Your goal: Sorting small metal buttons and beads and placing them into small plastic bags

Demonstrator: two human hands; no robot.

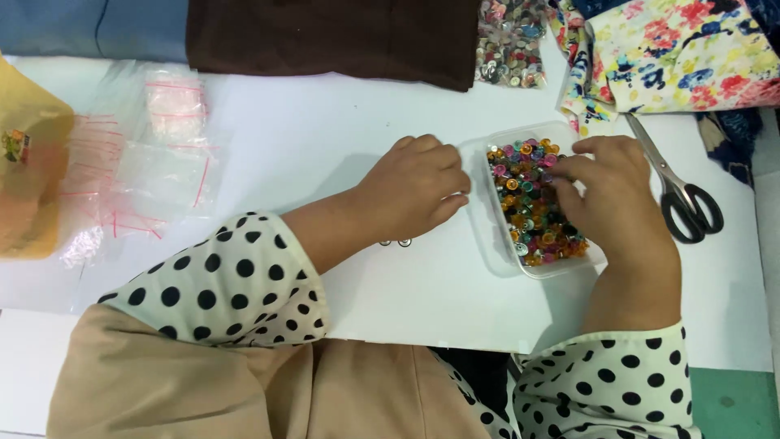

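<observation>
Your left hand (414,191) lies palm down, knuckles up, fingers curled loosely inward with their tips toward your right hand. Your right hand (609,191) is arched, fingers bent downward and bunched, tips pointing left. Both forearms run back toward you, each wrist emerging from a polka-dot sleeve. The hands sit apart, fingertips facing.

We saw a clear plastic tray (494,213), shallow and rectangular, lying flat on the white desk (341,138) with its long side running away from us, tilted slightly. It was filled with small round buttons (532,215) in orange, pink, teal and yellow, heaped loosely. Our left hand (414,191) rested curled against its left wall; our right hand (613,195) lay over the buttons, fingertips (569,167) among them.
</observation>
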